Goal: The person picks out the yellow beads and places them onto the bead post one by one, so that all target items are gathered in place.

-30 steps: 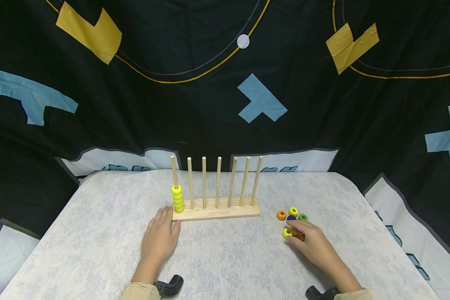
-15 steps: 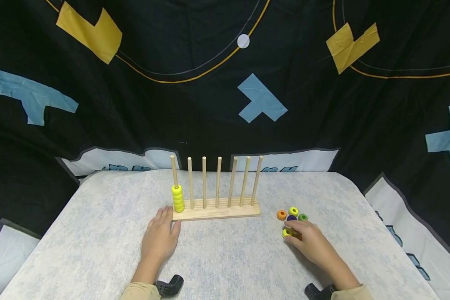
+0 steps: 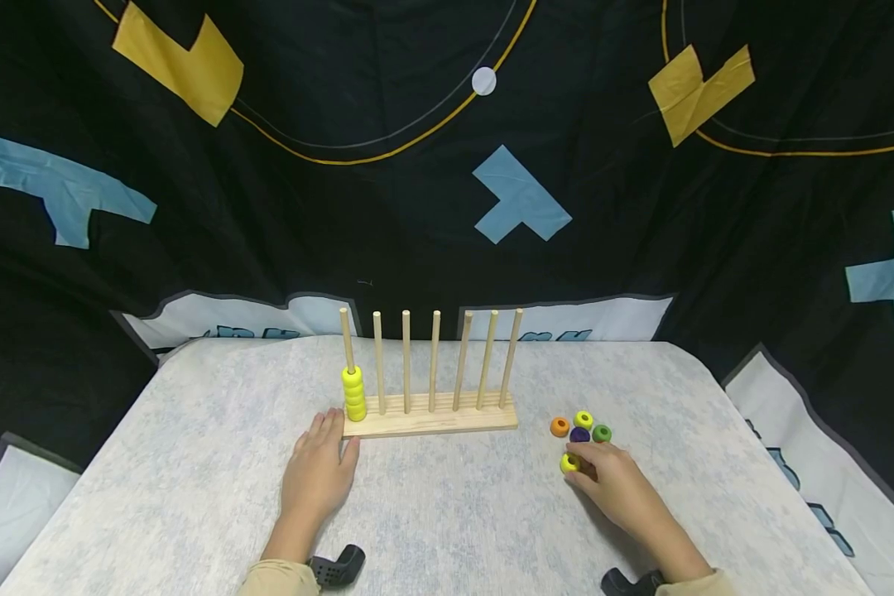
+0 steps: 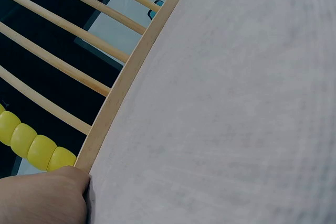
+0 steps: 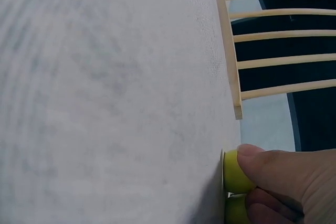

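Observation:
A wooden peg rack [image 3: 432, 422] stands on the table, with several yellow beads [image 3: 353, 394] stacked on its leftmost peg. At the rack's left end, my left hand [image 3: 316, 476] lies with extended fingers touching the base and the thumb by its front edge. My right hand [image 3: 618, 488] pinches a loose yellow bead [image 3: 569, 463] at the tabletop; in the right wrist view the thumb presses on that bead [image 5: 236, 174]. Just beyond the fingers lie an orange bead [image 3: 559, 427], another yellow bead [image 3: 583, 420], a purple bead [image 3: 579, 434] and a green bead [image 3: 602, 433].
The pale table [image 3: 447, 513] extends around the rack and beads. The other pegs [image 3: 434, 364] of the rack stand upright and bare. A black cloth [image 3: 387, 240] with yellow and blue shapes hangs behind the table's far edge.
My right hand has shifted very slightly left with the yellow bead, and more of the purple and green beads shows. The left hand and the rack have stayed put.

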A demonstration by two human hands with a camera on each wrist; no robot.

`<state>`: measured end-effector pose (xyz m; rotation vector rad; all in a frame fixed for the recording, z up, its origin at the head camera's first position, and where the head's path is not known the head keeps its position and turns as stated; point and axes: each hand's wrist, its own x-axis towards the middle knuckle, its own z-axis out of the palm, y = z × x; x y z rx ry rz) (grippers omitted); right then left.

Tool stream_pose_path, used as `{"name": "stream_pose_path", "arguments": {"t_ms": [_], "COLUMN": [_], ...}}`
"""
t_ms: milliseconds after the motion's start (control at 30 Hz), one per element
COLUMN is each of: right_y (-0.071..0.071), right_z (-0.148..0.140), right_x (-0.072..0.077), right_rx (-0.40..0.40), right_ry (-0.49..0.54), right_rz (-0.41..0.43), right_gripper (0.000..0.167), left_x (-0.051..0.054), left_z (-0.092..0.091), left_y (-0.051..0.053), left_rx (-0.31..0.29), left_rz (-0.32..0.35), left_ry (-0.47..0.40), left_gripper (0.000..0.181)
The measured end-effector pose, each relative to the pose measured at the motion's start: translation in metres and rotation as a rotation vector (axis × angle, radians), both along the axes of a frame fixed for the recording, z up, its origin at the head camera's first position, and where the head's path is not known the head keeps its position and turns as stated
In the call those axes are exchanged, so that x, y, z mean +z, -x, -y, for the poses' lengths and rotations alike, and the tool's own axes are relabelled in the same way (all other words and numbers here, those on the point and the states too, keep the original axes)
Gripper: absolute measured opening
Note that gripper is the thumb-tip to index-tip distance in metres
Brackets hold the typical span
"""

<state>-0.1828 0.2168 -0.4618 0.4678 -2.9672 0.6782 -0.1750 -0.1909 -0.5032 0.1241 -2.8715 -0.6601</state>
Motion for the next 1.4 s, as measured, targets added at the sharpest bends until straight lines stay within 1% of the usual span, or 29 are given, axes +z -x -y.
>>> {"name": "stream_pose_path", "arguments": {"t_ms": [167,400,633,967,1167,1267,1400], "right_y": [0.001,0.0,-0.001,-0.001,-0.002,-0.002,-0.002], "right_z": [0.001,0.003,0.004,0.005,0.006,0.007,0.011], "right_x": [-0.001,-0.005,-0.008,-0.013,-0.013,-0.013,-0.014], "right_rx": [0.004,0.004,0.01,-0.008,-0.024,-0.038,-0.036], "right_ry": [0.005,0.042,0.069,0.097,0.117,0.134,0.185], "right_rz": [-0.006,-0.013,0.015,0.0,-0.004,-0.015,-0.03], "right_gripper": [0.033,0.033,0.032,0.03,0.029,0.029,0.03], "left_x": [0.0,-0.001,-0.001,-0.002,-0.003,-0.003,-0.003], "left_z": [0.001,0.001,0.001,0.0,0.0,0.001,0.0], "left_y": [0.0,0.001,0.002,0.001,0.001,0.001,0.001], "left_rx": [0.001,0.002,0.003,0.007,0.0,-0.006,-0.005], "left_rz": [-0.005,-0.011,-0.01,-0.014,-0.009,-0.01,-0.018], "left_ry": [0.0,0.004,0.001,-0.002,0.001,0.004,0.005], "left_gripper": [0.063,0.063,0.063,0.063,0.063,0.063,0.063]}}
